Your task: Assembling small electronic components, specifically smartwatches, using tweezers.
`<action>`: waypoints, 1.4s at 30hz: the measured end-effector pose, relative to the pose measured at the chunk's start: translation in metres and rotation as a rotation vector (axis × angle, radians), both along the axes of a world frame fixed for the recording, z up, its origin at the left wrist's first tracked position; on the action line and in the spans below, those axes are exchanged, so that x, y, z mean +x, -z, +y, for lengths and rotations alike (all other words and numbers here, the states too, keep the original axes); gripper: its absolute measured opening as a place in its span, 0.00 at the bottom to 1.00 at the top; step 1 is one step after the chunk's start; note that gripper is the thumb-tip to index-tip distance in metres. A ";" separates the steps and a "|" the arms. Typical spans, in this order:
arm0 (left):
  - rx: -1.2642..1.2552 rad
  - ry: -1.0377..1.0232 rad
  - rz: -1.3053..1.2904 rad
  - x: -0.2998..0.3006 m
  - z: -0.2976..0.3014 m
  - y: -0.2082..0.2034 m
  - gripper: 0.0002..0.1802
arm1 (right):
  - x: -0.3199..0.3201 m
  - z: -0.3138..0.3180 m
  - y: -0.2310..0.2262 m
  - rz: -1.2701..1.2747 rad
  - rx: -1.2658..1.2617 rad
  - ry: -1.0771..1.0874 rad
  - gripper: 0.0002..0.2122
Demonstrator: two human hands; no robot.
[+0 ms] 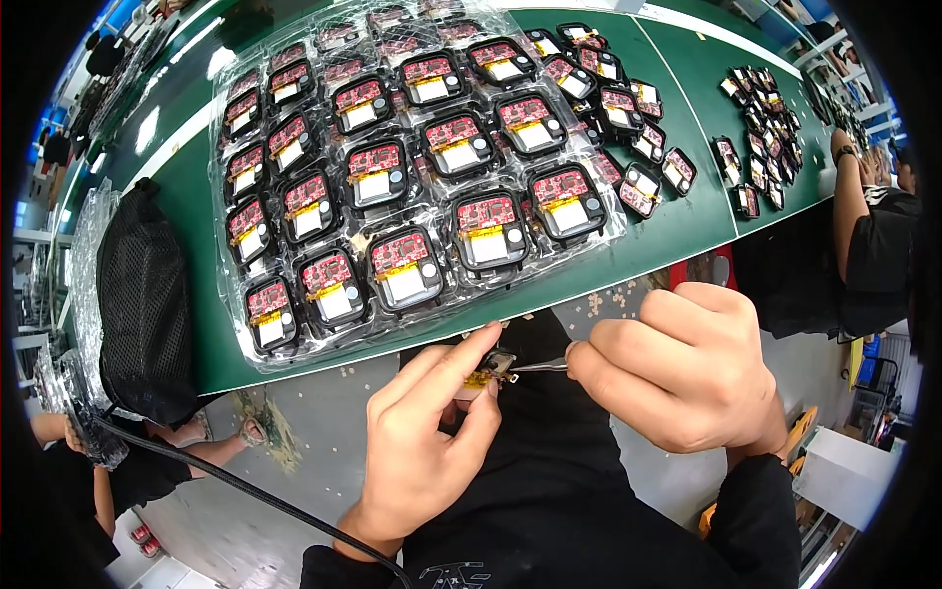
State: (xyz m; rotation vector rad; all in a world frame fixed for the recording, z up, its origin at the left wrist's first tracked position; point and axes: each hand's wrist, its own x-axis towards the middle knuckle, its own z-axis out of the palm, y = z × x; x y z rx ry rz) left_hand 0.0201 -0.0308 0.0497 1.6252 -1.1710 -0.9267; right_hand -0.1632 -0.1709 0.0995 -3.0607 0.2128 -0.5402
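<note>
With our left hand [417, 442] we pinch a small dark part with yellow film [498, 362] between thumb and fingers, below the near edge of the green table [608, 260]. Our right hand [687, 368], at three o'clock from the part, is curled closed around metal tweezers [542, 367]; their tips meet the part's right side, though we cannot tell whether they grip it. At eleven o'clock we have a clear plastic tray [226, 304] bearing rows of black casings with red boards. Loose casings [620, 110] lie heaped at one o'clock. A black mesh bag [147, 304] sits between nine and ten, and a co-worker's arm [850, 211] rests at two.
</note>
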 end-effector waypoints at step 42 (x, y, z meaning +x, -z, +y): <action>-0.036 -0.070 0.040 0.002 0.004 0.009 0.25 | -0.001 0.009 0.029 -0.093 0.037 0.063 0.13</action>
